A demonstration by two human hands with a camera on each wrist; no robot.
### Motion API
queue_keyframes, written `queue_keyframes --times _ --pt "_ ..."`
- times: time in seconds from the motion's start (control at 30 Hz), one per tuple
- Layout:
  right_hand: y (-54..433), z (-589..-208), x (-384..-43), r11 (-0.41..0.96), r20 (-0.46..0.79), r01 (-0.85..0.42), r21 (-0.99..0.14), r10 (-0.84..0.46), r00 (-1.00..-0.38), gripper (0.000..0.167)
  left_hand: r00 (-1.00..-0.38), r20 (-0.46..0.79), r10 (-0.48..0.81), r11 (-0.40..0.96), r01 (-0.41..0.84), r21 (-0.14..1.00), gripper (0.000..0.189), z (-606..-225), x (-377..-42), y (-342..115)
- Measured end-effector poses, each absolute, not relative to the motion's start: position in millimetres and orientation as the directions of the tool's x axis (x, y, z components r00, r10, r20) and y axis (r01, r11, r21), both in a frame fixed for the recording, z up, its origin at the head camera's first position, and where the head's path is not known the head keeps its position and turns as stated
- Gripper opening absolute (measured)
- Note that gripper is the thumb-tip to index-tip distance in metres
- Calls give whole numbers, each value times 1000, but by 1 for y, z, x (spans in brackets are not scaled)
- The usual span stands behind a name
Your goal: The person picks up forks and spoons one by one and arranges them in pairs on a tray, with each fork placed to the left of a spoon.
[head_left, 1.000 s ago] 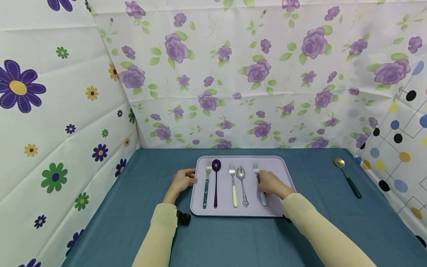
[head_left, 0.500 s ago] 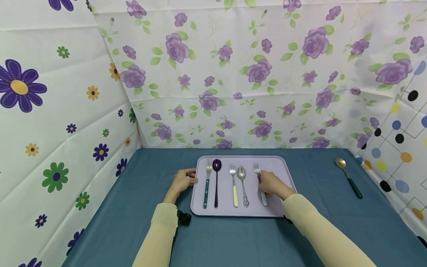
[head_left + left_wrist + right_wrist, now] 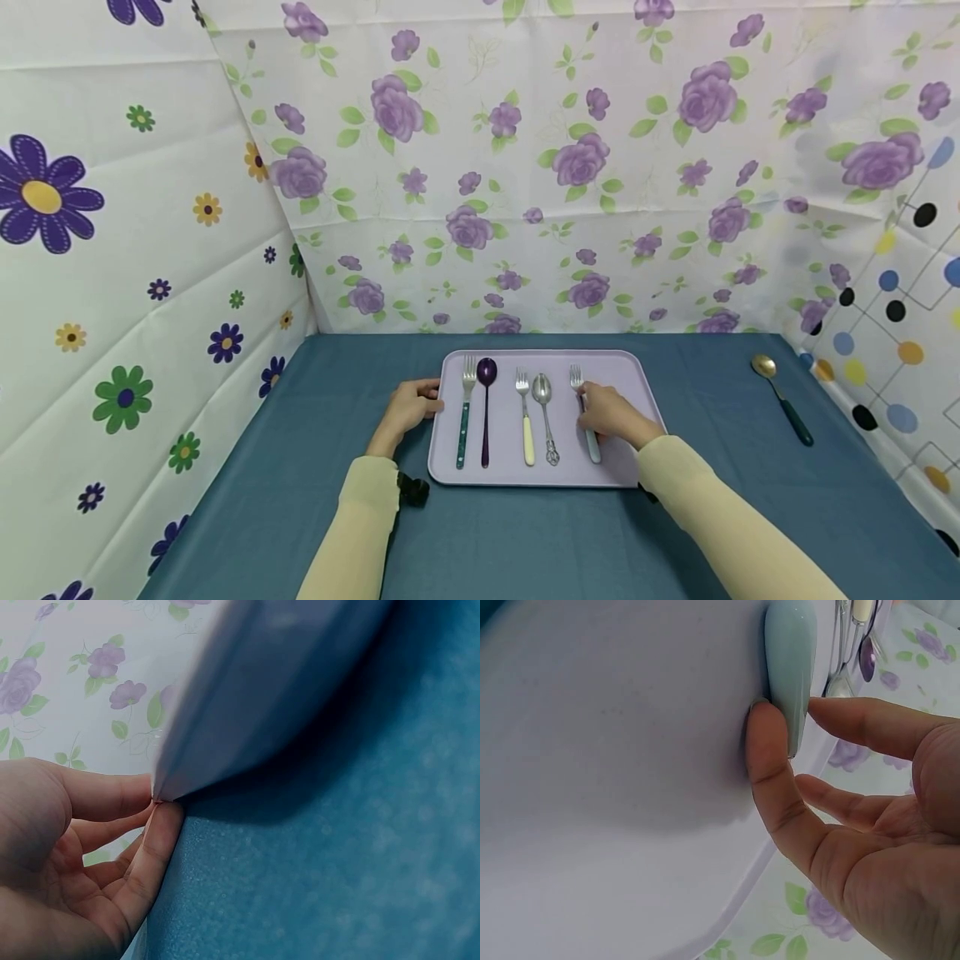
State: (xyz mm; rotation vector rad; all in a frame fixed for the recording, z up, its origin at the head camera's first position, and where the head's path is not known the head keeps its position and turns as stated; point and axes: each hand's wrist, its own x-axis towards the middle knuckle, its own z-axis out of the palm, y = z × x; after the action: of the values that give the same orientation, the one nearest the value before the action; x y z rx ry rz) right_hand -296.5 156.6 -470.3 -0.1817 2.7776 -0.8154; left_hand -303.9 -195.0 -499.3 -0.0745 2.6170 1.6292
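A pale lilac tray (image 3: 495, 477) lies on the blue cloth. My left hand (image 3: 407, 408) pinches its left rim between thumb and fingers, as the left wrist view shows. Over the tray's right part, my right hand (image 3: 611, 412) pinches a fork with a pale blue handle (image 3: 789, 660), thumb on one side and finger on the other. The fork's tines (image 3: 575, 377) point away from me. To its left lie a silver spoon (image 3: 546, 408), a fork with a cream handle (image 3: 528, 433), a dark purple spoon (image 3: 486, 408) and a fork with a green handle (image 3: 462, 425).
A gold spoon with a dark green handle (image 3: 787, 408) lies on the blue tablecloth (image 3: 720, 383) at the right, apart from the tray. Flowered cloth walls (image 3: 420, 208) rise behind and at the left, and a dotted one (image 3: 907, 383) at the right.
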Motion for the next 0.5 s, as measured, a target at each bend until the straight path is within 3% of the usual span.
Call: queue_keyframes --times 0.5 --pt "177 -462 -299 834 -112 -127 -537 -219 -969 44 -997 -79 -15 456 -77 887 51 -499 -304 -195"
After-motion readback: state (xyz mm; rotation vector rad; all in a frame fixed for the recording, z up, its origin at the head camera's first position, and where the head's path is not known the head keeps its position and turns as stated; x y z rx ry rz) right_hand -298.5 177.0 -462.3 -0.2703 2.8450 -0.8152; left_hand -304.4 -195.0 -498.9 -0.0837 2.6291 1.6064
